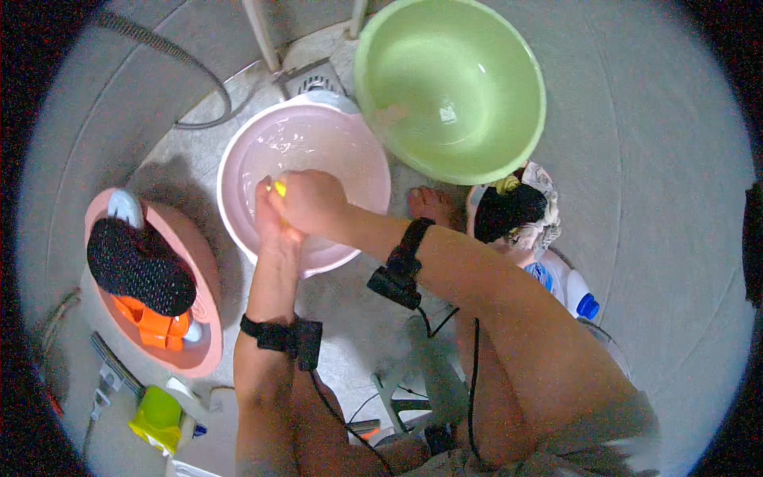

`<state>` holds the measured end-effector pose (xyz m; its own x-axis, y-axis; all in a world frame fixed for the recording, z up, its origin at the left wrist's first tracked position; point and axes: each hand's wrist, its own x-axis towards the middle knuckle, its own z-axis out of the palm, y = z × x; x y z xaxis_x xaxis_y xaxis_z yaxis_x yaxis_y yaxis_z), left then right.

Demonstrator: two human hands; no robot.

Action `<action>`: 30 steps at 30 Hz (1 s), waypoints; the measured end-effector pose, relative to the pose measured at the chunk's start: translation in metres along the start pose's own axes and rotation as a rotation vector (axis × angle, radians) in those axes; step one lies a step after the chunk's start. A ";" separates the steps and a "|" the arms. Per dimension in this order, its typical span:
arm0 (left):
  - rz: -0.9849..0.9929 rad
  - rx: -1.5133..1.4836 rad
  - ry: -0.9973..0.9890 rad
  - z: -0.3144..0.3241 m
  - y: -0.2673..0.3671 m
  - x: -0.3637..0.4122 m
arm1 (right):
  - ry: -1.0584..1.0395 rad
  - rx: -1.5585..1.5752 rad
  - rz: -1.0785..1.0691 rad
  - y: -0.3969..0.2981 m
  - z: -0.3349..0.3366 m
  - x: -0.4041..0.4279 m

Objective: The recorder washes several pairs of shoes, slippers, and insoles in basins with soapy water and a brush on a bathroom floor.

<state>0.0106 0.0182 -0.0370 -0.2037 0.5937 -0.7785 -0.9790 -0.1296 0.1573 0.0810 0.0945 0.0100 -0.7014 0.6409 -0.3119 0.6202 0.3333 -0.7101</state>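
Over the pink basin, my left hand and my right hand are pressed together. A small bright yellow item shows between them; its bulk is hidden in my fingers, and I cannot tell what it is. My right fist lies across the left palm. Water with glinting ripples stands in the basin beneath. Each of my forearms wears a black strap with a small box and a cable.
Beyond my right hand stands a large green basin, partly filled with clear water. At right are a bundle of clothes and a white bottle with a blue cap. A pink tub holds a black textured slipper. A floor drain lies behind.
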 end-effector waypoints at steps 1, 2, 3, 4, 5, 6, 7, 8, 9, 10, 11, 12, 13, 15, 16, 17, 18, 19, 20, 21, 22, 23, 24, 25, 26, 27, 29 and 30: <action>0.024 0.046 0.016 0.002 0.000 0.001 | -0.022 -0.011 -0.028 0.000 -0.008 -0.001; 0.014 0.048 0.007 0.005 0.002 0.002 | -0.056 0.026 -0.005 -0.001 -0.015 0.000; 0.063 0.088 0.051 0.014 0.002 0.000 | -0.047 0.015 0.012 0.004 -0.023 -0.003; 0.135 0.134 0.097 0.024 0.010 -0.004 | -0.063 0.095 0.003 0.005 -0.028 -0.003; 0.140 0.138 0.091 0.035 0.017 -0.008 | -0.081 0.175 -0.007 0.005 -0.033 -0.002; 0.269 0.215 0.131 0.045 0.022 -0.015 | -0.077 0.174 -0.008 0.010 -0.033 -0.006; 0.407 0.288 0.166 0.052 0.025 -0.015 | -0.091 0.208 -0.041 0.019 -0.033 -0.006; 0.466 0.338 0.172 0.047 0.027 -0.009 | -0.106 0.241 -0.075 0.028 -0.033 -0.006; 0.477 0.335 0.165 0.039 0.032 -0.002 | -0.103 0.239 -0.088 0.027 -0.041 -0.004; 0.511 0.374 0.100 0.031 0.036 0.000 | -0.210 0.355 -0.026 0.023 -0.049 -0.005; 0.544 0.414 0.035 0.023 0.039 0.002 | -0.318 0.470 0.037 0.020 -0.056 -0.005; 0.490 0.254 0.065 0.037 0.031 -0.005 | -0.310 0.464 0.038 0.026 -0.064 -0.002; 0.487 0.254 0.059 0.042 0.033 -0.010 | -0.376 0.623 0.141 0.029 -0.072 0.001; 0.398 0.268 -0.033 0.045 0.039 -0.015 | -0.490 0.892 0.252 0.035 -0.090 0.006; 0.438 0.362 -0.108 0.044 0.040 -0.016 | -0.461 0.868 0.177 0.046 -0.087 0.010; 0.436 0.366 -0.110 0.046 0.037 -0.015 | -0.431 0.842 0.103 0.057 -0.083 0.012; 0.443 0.409 -0.115 0.051 0.036 -0.017 | -0.435 0.850 0.096 0.059 -0.082 0.013; 0.450 0.452 -0.121 0.055 0.035 -0.019 | -0.506 0.899 0.082 0.063 -0.082 0.013; 0.454 0.435 -0.089 0.054 0.036 -0.018 | -0.579 0.949 0.067 0.066 -0.081 0.012; 0.464 0.439 -0.083 0.058 0.036 -0.019 | -0.586 0.955 0.059 0.065 -0.082 0.009; 0.520 0.455 -0.065 0.063 0.035 -0.022 | -0.726 1.205 0.244 0.062 -0.081 0.004; 0.577 0.471 -0.046 0.066 0.035 -0.024 | -0.866 1.447 0.441 0.060 -0.081 0.000; 0.617 0.511 -0.057 0.068 0.031 -0.023 | -0.918 1.438 0.532 0.062 -0.089 -0.003; 0.617 0.512 -0.060 0.067 0.030 -0.022 | -0.915 1.438 0.530 0.066 -0.087 -0.004; 0.713 0.769 -0.012 0.064 0.028 -0.021 | -0.914 1.500 0.546 0.071 -0.084 -0.006; 0.808 1.035 0.045 0.063 0.029 -0.026 | -0.920 1.569 0.559 0.072 -0.080 -0.007; 1.029 1.301 -0.202 0.062 0.023 -0.035 | -0.915 1.717 0.593 0.073 -0.072 0.001; 1.156 1.495 -0.279 0.061 0.021 -0.038 | -0.907 1.857 0.636 0.066 -0.074 0.003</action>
<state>-0.0029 0.0411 0.0326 -0.5136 0.8437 0.1564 0.4409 0.1031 0.8916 0.1453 0.1695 0.0086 -0.8716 -0.2399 -0.4276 0.2064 -0.9706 0.1239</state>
